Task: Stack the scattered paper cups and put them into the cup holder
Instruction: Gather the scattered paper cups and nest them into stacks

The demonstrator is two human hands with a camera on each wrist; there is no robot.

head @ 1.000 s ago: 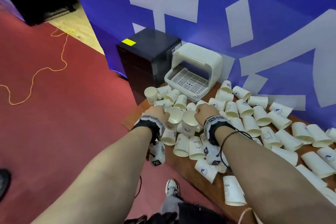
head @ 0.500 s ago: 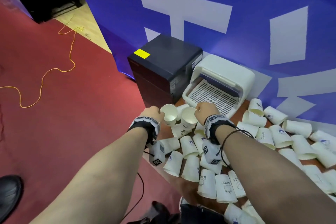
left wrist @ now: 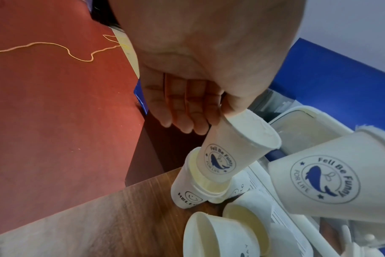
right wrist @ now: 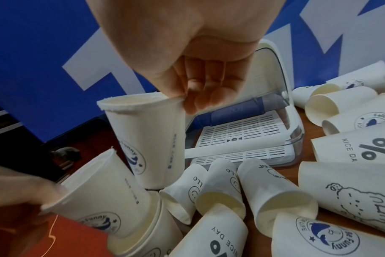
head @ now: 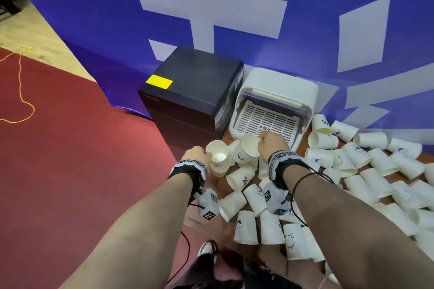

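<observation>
I've got my left hand [head: 196,154] pinching a cup [left wrist: 235,153] by its rim, base already seated in 1 HELLO cup [left wrist: 188,189] in front of the holder [head: 277,105]. My right hand [head: 270,142] pinches another cup [right wrist: 147,139] upright, nearer the holder, just beside the left stack, so it nests downward, I judge.

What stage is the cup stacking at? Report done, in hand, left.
Done: nothing in the cup holder; its tray is bare. In hand: the left hand lowers a whale cup into a HELLO cup; the right hand pinches another cup. Left: the scattered cups covering the table.
</observation>
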